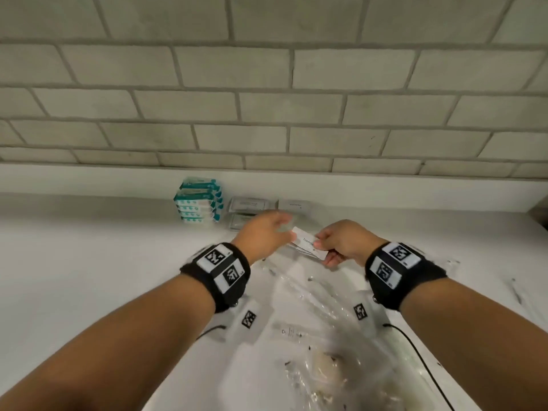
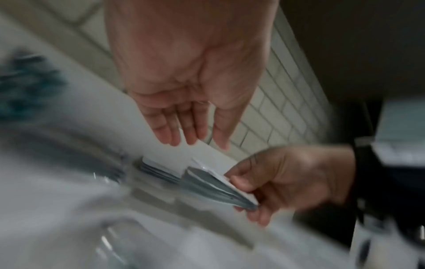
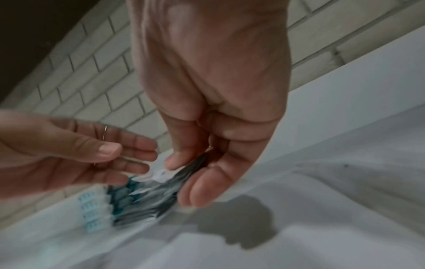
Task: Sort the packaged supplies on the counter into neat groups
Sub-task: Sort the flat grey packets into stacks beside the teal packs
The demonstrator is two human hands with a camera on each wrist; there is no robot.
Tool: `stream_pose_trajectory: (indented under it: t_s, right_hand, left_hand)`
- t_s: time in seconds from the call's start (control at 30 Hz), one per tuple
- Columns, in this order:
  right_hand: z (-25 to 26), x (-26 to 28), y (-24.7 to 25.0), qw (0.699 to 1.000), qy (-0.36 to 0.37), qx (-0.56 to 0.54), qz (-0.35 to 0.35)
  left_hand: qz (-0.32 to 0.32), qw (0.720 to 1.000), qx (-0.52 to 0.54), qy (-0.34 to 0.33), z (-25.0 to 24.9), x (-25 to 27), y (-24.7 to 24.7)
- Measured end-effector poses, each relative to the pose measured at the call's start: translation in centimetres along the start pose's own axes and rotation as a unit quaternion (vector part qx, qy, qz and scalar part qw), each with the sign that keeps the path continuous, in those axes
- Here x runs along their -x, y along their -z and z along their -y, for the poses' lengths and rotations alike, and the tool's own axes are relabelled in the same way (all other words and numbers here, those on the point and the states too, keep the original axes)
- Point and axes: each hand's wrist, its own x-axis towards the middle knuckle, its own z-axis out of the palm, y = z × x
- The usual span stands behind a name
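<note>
Pinching a fanned sheaf of flat packets (image 1: 308, 246) in right hand (image 1: 341, 243) grip above the surface (image 1: 89, 247); left hand (image 1: 264, 232) open alongside. Risk: loose fan slips, scattering onto sorted stacks (image 1: 198, 200).

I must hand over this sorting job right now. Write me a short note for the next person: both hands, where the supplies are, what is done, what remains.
Right hand: pinches a fanned bunch of flat white packets, held above the counter.
Left hand: open, fingers straight, next to the packets, holding nothing.
Done: teal packs stacked by the wall; clear packets and white packets grouped to their right.
Left: set down the held bunch, probably with the white group; then sort the loose clear bags at the near edge.
</note>
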Motion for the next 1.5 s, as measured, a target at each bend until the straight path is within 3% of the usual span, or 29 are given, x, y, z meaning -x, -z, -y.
stream_pose_trajectory:
  t_s: [0.07, 0.13, 0.23, 0.3, 0.4, 0.5, 0.6, 0.7, 0.93, 1.5]
  right_hand:
    - [0.8, -2.6, -0.1, 0.998, -0.015, 0.061, 0.010]
    - [1.3, -4.7, -0.3, 0.993, -0.033, 0.115, 0.019]
    - [1.7, -6.4, -0.5, 0.983, -0.074, 0.159, 0.058]
    - [1.7, -7.0, -0.6, 0.976, -0.085, 0.194, 0.042]
    - [1.4, -7.2, -0.6, 0.963, -0.062, 0.261, -0.016]
    - [1.3, -6.5, -0.2, 0.927, 0.021, 0.371, -0.053]
    - [0.8, -5.7, 0.1, 0.924, 0.065, 0.376, -0.008]
    - [0.8, -5.6, -0.4, 0.887, 0.084, 0.455, -0.003]
    - [2.4, -7.2, -0.5, 0.886, 0.114, 0.449, -0.023]
    - [2.6, -9.1, -0.5, 0.887, 0.114, 0.445, -0.047]
  left_hand:
    - [0.052, 0.984, -0.159, -0.057, -0.2, -2.2, 0.1]
    - [0.123, 0.947, -0.285, -0.087, -0.2, -4.3, -0.2]
    - [0.194, 0.895, -0.390, -0.093, 0.5, -6.9, -1.2]
    - [0.209, 0.875, -0.425, -0.097, 1.0, -7.7, -1.8]
    - [0.190, 0.884, -0.413, -0.112, 1.7, -8.2, -2.5]
    - [0.177, 0.898, -0.390, -0.101, 2.5, -8.5, -2.6]
    - [0.165, 0.908, -0.372, -0.099, 2.7, -8.5, -2.4]
    - [0.171, 0.909, -0.368, -0.096, 2.6, -8.6, -2.4]
    - [0.172, 0.879, -0.437, -0.077, 1.4, -10.5, -1.9]
    - [0.161, 0.878, -0.446, -0.066, 2.2, -12.1, -1.2]
